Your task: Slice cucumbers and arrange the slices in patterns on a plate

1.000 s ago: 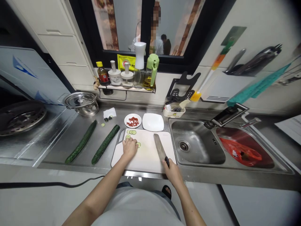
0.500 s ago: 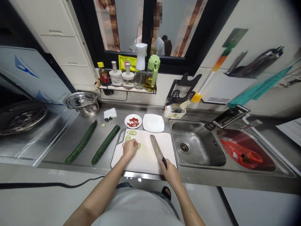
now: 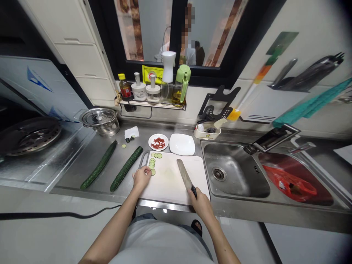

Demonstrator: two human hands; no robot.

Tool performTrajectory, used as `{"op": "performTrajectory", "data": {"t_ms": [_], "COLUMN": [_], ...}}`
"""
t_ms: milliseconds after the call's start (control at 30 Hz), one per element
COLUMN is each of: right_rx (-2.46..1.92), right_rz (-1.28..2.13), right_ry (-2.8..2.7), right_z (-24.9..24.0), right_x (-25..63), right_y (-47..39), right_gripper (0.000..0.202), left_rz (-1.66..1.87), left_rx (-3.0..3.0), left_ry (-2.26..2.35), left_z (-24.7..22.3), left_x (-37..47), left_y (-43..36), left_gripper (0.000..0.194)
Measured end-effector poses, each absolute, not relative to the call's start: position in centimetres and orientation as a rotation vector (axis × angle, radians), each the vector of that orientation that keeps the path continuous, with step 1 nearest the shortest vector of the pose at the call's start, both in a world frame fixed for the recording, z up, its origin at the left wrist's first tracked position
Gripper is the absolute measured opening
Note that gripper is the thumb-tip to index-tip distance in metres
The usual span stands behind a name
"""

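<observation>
My right hand is wrapped round the black handle of a kitchen knife. Its broad blade lies over the right half of a white cutting board and points away from me. At the board's left edge, my left hand has its fingers curled together, the tips at the edge of a round cucumber slice. Just beyond that slice runs an overlapping column of slices, with a short row of slices at the far left corner. Two whole cucumbers lie left of the board.
Behind the board stand a white plate and a small dish with chopped red pieces. A double sink is on the right, a red bag in its far basin. A lidded steel pot stands back left, below a condiment shelf.
My left hand has moved left across the board with a cucumber slice, which now sits at the near end of the column. The knife in my right hand has hardly moved.
</observation>
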State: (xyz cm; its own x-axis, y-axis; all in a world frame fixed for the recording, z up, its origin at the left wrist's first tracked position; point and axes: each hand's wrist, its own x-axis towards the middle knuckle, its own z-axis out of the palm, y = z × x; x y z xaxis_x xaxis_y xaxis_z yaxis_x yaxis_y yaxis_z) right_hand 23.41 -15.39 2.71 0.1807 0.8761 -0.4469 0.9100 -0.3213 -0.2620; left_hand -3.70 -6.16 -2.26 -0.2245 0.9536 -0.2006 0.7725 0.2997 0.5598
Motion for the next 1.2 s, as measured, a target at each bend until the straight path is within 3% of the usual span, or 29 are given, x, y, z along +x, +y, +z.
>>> {"op": "performTrajectory", "data": {"t_ms": [700, 1200], "right_rx": [2.373, 2.339], "right_rz": [-0.852, -0.804], "right_ry": [1.757, 1.756], "right_z": [3.2, 3.1], "right_x": [23.4, 23.2], "right_y": [-15.5, -15.5], "right_gripper": [0.041, 0.036], "left_rz": [0.415, 0.386], "left_rx": [1.666, 1.803], "left_ry": [2.176, 2.098], "left_z": [-1.3, 0.0], "left_x": [-3.7, 0.1], "left_y": [-5.8, 0.0], "left_gripper": [0.02, 0.032]}}
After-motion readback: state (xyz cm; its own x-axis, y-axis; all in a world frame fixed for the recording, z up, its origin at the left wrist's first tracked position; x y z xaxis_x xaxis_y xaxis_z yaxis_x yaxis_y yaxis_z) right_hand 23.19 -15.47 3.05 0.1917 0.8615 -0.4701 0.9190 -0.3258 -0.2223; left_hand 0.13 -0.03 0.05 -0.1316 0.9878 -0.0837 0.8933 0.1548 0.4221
